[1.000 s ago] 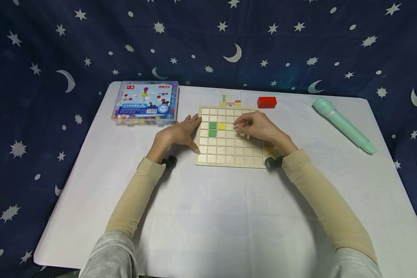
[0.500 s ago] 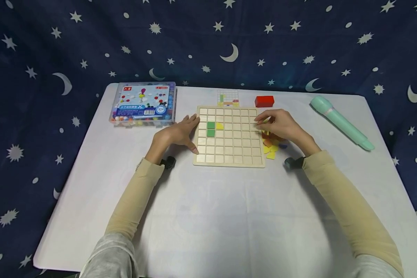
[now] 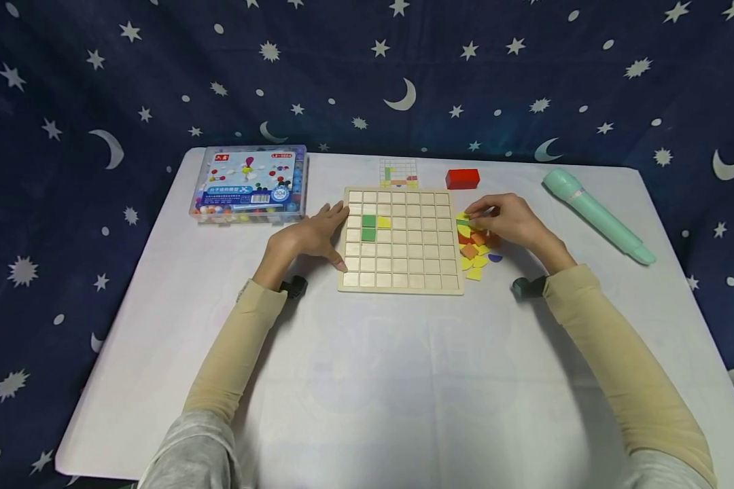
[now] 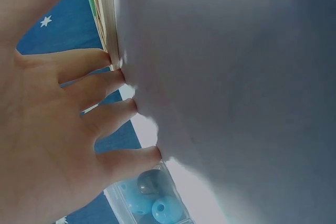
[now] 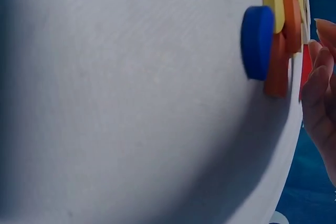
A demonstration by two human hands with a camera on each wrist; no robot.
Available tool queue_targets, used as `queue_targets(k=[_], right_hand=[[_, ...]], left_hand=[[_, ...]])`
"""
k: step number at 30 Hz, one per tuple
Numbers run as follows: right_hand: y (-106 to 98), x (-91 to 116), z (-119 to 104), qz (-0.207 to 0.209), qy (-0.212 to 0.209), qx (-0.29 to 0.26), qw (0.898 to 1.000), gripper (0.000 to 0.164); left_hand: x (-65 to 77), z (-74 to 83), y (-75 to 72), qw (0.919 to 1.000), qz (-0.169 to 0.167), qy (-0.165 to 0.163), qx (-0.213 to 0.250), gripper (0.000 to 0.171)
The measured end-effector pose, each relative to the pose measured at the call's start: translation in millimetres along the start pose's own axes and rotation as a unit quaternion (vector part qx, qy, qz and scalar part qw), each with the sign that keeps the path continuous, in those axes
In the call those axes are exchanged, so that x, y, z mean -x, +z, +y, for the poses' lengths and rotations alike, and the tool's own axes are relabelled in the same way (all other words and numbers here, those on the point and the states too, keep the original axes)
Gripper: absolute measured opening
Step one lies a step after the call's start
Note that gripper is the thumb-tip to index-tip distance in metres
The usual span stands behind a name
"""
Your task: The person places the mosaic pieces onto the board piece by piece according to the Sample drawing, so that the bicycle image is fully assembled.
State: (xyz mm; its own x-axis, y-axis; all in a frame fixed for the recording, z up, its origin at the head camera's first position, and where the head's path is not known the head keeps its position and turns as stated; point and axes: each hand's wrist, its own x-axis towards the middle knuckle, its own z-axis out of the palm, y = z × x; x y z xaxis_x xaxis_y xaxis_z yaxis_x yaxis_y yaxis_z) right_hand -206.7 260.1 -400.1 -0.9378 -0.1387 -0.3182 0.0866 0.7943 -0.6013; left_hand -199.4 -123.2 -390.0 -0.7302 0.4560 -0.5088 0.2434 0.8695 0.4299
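Honestly, can't make out any grip in the bent-fingered right hand [image 3: 506,219], cropped in its wrist view, shifted since a second ago from above the grid board [image 3: 400,248] to coloured pieces [image 3: 469,251] beside its right edge, with left hand [image 3: 310,236] spread, only touching the left edge, and counter [image 3: 367,380] stretching in front.

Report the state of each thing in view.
Wooden grid board: flat, partly filled
Two green tiles: set in board
Yellow tile: set in board
Loose tiles: piled
Left hand: spread at board's left edge
Right hand: at loose tiles, grip unclear
Plastic bead box: lid closed
Pattern card: face up
Red block: untouched
Mint-green tube: lying flat
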Motion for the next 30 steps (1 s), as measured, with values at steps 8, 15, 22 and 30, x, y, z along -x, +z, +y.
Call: queue_targets(k=[8,15,22,30], right_hand=[[4.4,-6.6,4.1,-0.009,0.011,-0.009,1.0,0.03],[7.5,-10.4,3.8,-0.024,0.013,0.002,1.0,0.032],[7.3,-10.6,1.8,-0.034,0.007,0.012,0.999,0.035],[6.7,-11.6,1.9,-0.046,0.03,0.006,0.998,0.032]], left_hand=[[-0.3,-0.5,0.9,1.0,0.002,-0.002,0.005,0.126],[0.1,-0.6,1.0,0.9999,0.003,-0.004,0.011,0.126],[1.2,0.1,0.7,0.9999,0.003,-0.003,0.009,0.126],[1.2,-0.6,0.5,0.9999,0.003,0.001,0.013,0.125]])
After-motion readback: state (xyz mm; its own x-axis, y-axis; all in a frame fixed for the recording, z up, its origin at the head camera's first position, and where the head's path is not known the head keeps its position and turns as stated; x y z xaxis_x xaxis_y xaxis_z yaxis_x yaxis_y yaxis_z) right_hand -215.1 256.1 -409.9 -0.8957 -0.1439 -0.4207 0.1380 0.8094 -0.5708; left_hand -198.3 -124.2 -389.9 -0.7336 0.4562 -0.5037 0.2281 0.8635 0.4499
